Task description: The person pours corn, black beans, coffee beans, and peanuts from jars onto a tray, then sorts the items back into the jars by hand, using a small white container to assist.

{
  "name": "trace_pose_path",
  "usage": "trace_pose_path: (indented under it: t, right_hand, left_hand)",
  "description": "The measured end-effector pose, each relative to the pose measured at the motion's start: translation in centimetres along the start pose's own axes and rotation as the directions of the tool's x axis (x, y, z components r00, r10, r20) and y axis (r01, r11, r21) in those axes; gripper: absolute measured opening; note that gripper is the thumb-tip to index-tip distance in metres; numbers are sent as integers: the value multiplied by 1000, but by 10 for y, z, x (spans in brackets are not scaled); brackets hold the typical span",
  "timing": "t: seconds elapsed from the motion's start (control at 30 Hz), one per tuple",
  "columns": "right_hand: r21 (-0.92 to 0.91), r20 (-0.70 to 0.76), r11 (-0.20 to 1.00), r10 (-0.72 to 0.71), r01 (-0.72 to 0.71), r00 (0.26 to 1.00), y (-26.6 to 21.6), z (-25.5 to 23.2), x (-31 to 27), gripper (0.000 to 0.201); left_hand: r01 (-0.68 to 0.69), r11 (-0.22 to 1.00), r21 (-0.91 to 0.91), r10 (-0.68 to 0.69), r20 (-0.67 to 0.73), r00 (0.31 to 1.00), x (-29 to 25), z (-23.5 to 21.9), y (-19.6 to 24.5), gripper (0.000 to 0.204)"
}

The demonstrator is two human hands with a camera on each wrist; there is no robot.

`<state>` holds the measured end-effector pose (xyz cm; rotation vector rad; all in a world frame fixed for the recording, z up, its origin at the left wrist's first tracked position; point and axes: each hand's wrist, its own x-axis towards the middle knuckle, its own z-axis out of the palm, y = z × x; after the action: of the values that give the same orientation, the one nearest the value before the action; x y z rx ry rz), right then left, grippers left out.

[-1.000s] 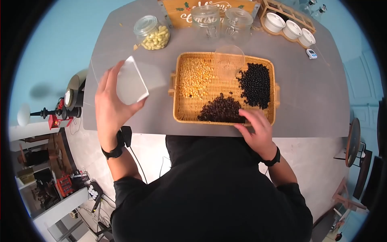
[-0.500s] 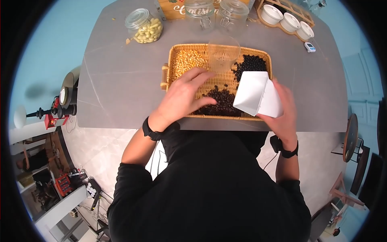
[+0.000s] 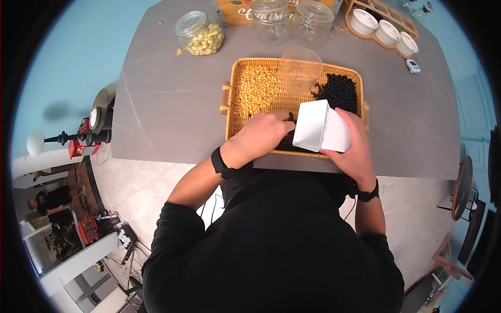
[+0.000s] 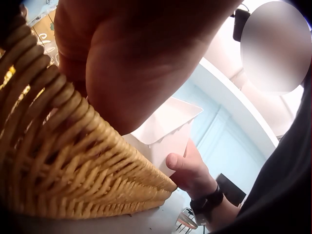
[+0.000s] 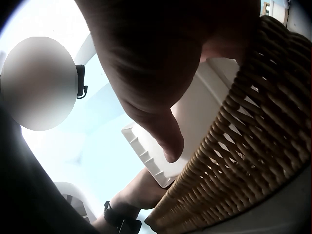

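Note:
My right hand (image 3: pixel 355 141) grips a white square plastic container (image 3: pixel 311 128) from its right side. The container is tilted, its opening facing left, low over the front right of a wicker basket (image 3: pixel 228 128). In the right wrist view the thumb lies along its outer wall. My left hand (image 3: pixel 263 134) reaches over the basket's front rim, its fingers curled down into a heap of dark coffee beans (image 3: pixel 286 144). The fingertips are close to the container's mouth. That hand and the container hide most of the heap; the beans in the grasp are hidden.
Yellow corn kernels (image 3: pixel 255 88) fill the basket's back left, black beans (image 3: pixel 339 91) its right. A clear plastic cup (image 3: pixel 301 73) stands at its back. Behind are a jar of pale green pieces (image 3: pixel 203 39), two glass jars (image 3: pixel 271 23), white lidded pots (image 3: pixel 387 33) and a small timer (image 3: pixel 413 65).
The white container has passed from my left hand at the left of the table to my right hand. My left hand has moved right into the basket, and its fingers have curled into the coffee beans.

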<state>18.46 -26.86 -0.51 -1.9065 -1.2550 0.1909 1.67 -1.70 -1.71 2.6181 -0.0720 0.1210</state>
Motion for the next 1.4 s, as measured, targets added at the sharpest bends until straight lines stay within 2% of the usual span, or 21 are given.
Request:
trace_pose_path:
  t: [0.13,0.17,0.2,0.3,0.47,0.57,0.6,0.63,0.7,0.8,0.9,1.03,1.13,1.33,1.4]
  right_hand:
    - [18,-17,1000,-1,1,1000,1,2,-5,97]
    - [22,-18,1000,3,-3,1000,2,1,-6,98]
    - [27,-19,1000,7,-6,1000,2,1,-7,99]
    - [44,-24,999,-3,4,1000,2,2,-7,100]
    - [100,-49,995,-1,5,999,5,4,-7,102]
    - [146,-106,989,10,6,994,15,8,-11,103]
    - [145,-119,989,17,1,993,17,9,-11,103]
    - [143,-130,990,22,-3,991,18,9,-12,104]
    - [135,-154,991,34,-13,988,17,8,-12,103]
    - [148,-161,989,21,3,987,19,11,-10,102]
    - [156,-147,988,12,11,989,17,10,-9,101]
    - [111,-140,993,-17,32,990,15,7,-8,100]
    - [106,-167,994,1,17,986,13,8,-9,100]
    - [110,-160,994,-8,26,987,14,9,-8,102]
    - [91,-158,995,-21,36,987,13,8,-8,102]
  left_hand:
    - [1,999,-43,-2,-40,999,-3,-7,2,15]
    - [-1,999,-51,-1,-53,999,-3,-15,4,15]
    - [-14,999,-52,7,-134,991,-2,-24,10,15]
    - [18,997,-70,-30,-188,982,7,-56,34,17]
    - [-208,960,-185,164,-229,960,41,-49,56,16]
    - [-205,951,-232,128,-309,942,41,-54,58,16]
    - [-183,970,-158,121,-341,932,35,-57,52,16]
    - [-111,980,-166,44,-362,931,29,-57,45,14]
    - [115,984,-136,-147,-252,956,17,-51,29,23]
    - [94,996,-9,-94,-73,993,3,-34,19,36]
    - [45,997,-57,-48,-56,997,3,-13,25,47]
    - [-3,1000,28,3,-10,1000,10,-3,19,34]
    - [-27,1000,5,28,-51,998,12,4,16,26]
    - [7,993,-120,-17,-85,996,13,2,14,17]
    - [47,993,-110,-58,-97,994,11,-6,14,17]
